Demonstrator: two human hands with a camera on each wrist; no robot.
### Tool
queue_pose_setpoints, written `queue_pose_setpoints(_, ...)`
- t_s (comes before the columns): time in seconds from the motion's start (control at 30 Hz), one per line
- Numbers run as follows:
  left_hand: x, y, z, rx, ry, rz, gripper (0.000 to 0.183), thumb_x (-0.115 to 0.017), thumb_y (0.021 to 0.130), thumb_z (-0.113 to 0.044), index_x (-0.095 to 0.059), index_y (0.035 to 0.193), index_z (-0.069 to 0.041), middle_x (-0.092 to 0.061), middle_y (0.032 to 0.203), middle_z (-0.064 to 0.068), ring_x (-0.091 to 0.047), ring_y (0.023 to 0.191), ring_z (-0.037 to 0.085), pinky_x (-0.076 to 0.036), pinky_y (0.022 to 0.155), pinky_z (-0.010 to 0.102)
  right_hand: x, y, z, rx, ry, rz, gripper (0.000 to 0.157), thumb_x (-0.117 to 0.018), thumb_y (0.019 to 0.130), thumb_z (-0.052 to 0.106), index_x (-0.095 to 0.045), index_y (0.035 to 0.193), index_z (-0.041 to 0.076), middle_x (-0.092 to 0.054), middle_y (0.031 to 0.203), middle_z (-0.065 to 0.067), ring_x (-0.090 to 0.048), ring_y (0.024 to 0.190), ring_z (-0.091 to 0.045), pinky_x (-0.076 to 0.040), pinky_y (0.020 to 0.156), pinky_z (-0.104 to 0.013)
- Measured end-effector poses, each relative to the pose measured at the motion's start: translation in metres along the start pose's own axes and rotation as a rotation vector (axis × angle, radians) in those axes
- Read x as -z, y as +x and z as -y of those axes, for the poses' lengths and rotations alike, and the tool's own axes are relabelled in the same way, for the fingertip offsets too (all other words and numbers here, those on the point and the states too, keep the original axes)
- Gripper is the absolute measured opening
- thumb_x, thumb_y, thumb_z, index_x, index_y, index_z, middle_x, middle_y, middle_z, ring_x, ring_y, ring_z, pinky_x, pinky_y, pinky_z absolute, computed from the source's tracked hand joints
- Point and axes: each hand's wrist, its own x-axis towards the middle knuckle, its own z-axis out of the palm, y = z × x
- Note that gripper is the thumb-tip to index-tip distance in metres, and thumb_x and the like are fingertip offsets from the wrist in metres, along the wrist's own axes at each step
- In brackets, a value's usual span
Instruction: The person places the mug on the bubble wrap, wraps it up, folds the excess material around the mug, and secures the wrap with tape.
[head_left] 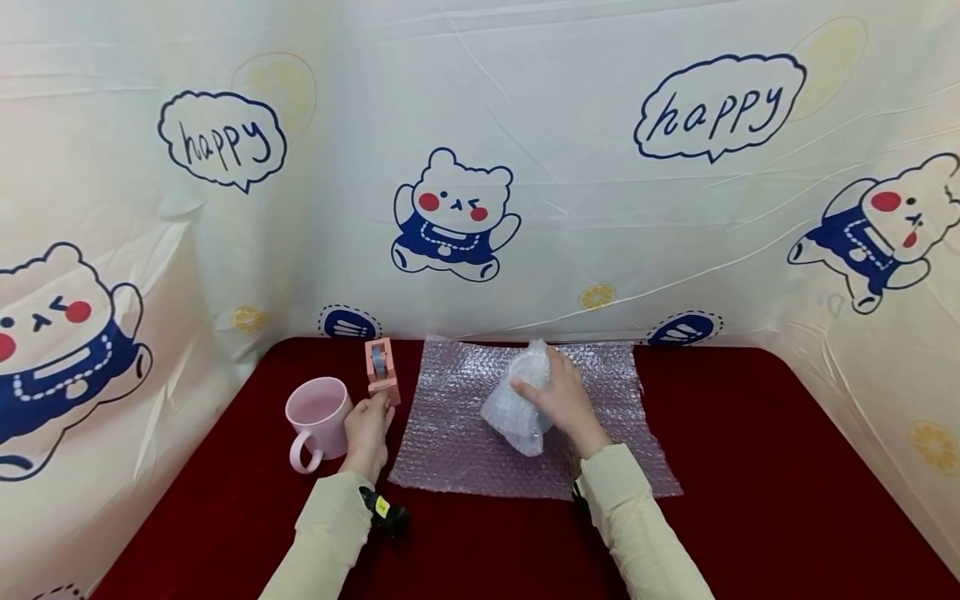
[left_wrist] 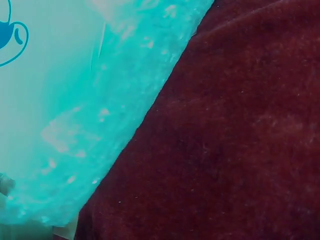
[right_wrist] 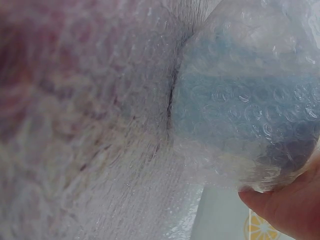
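My left hand [head_left: 366,432] has its fingertips at the near end of a pink tape dispenser [head_left: 380,360], pinching it. A roll of bluish tape shows inside the dispenser. My right hand [head_left: 562,396] grips a bubble-wrapped bundle [head_left: 513,410] from its right side, thumb across the top. Through the wrap, pale blue and a dark patch show in the right wrist view; what is inside cannot be made out. Beneath the bundle lies a flat sheet of bubble wrap [head_left: 442,467]. A pink mug [head_left: 326,425] stands just left of my left hand, handle toward me.
Dark red cloth [head_left: 750,467] covers the table. White printed fabric [head_left: 570,200] with bears and lettering hangs behind and at both sides. In the left wrist view, the bubble wrap's edge [left_wrist: 115,135] runs diagonally beside the red cloth.
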Motion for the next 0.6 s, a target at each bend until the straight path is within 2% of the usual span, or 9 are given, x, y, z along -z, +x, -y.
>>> queue_pose_setpoints(0.13, -0.001, 0.0004, 0.0026, -0.039, -0.017, -0.006, 0.037, -0.046, 0.096, -0.01, -0.029, 0.062, -0.014, -0.045, 0.101, 0.002, -0.046, 0.129, 0.028, -0.039, 0.11, 0.034, -0.001, 0.001, -0.001, -0.001, -0.004, 0.006, 0.09, -0.066, 0.084, 0.046, -0.022, 0.151, 0.004, -0.026, 0.154, -0.021, -0.025, 0.141, -0.041, -0.027, 0.111, -0.061)
queue_pose_setpoints(0.2, -0.0019, 0.0005, 0.0036, -0.048, -0.026, -0.017, 0.038, -0.046, 0.097, -0.011, -0.03, 0.063, -0.014, -0.047, 0.111, 0.005, -0.048, 0.126, 0.025, -0.04, 0.11, 0.034, -0.0008, 0.0008, -0.0012, -0.003, -0.005, 0.013, 0.091, -0.066, 0.084, 0.047, -0.021, 0.151, 0.005, -0.024, 0.154, -0.021, -0.023, 0.142, -0.041, -0.026, 0.112, -0.061)
queue_pose_setpoints(0.3, -0.0028, 0.0002, 0.0043, -0.041, -0.033, -0.047, 0.039, -0.049, 0.097, -0.013, -0.031, 0.063, -0.014, -0.055, 0.12, 0.007, -0.057, 0.113, 0.016, -0.043, 0.107, 0.032, -0.0003, -0.0005, -0.0002, -0.002, 0.001, 0.014, 0.092, -0.066, 0.084, 0.047, -0.02, 0.151, 0.004, -0.023, 0.155, -0.022, -0.022, 0.143, -0.041, -0.026, 0.112, -0.062)
queue_pose_setpoints(0.4, -0.0027, 0.0003, 0.0053, -0.03, -0.051, -0.073, 0.039, -0.053, 0.096, -0.014, -0.033, 0.062, -0.014, -0.062, 0.11, 0.003, -0.063, 0.095, 0.006, -0.044, 0.105, 0.031, -0.0001, -0.0021, 0.0006, 0.009, 0.015, 0.005, 0.094, -0.066, 0.083, 0.05, -0.021, 0.151, 0.003, -0.024, 0.154, -0.024, -0.022, 0.142, -0.043, -0.026, 0.11, -0.064)
queue_pose_setpoints(0.47, -0.003, 0.0007, 0.0059, -0.029, -0.068, -0.09, 0.04, -0.055, 0.095, -0.013, -0.035, 0.06, -0.014, -0.063, 0.1, 0.0, -0.065, 0.089, 0.004, -0.045, 0.104, 0.031, 0.0004, -0.0031, 0.0014, 0.026, 0.011, -0.011, 0.095, -0.065, 0.082, 0.054, -0.024, 0.149, 0.001, -0.026, 0.152, -0.026, -0.025, 0.14, -0.045, -0.028, 0.108, -0.065)
queue_pose_setpoints(0.6, -0.0048, 0.0026, 0.0071, -0.033, -0.105, -0.106, 0.039, -0.057, 0.094, -0.013, -0.038, 0.06, -0.013, -0.064, 0.095, -0.003, -0.066, 0.096, 0.008, -0.045, 0.104, 0.031, 0.0006, -0.0027, 0.0006, 0.017, 0.008, -0.012, 0.094, -0.065, 0.082, 0.054, -0.024, 0.15, 0.002, -0.027, 0.152, -0.025, -0.025, 0.14, -0.045, -0.028, 0.109, -0.064)
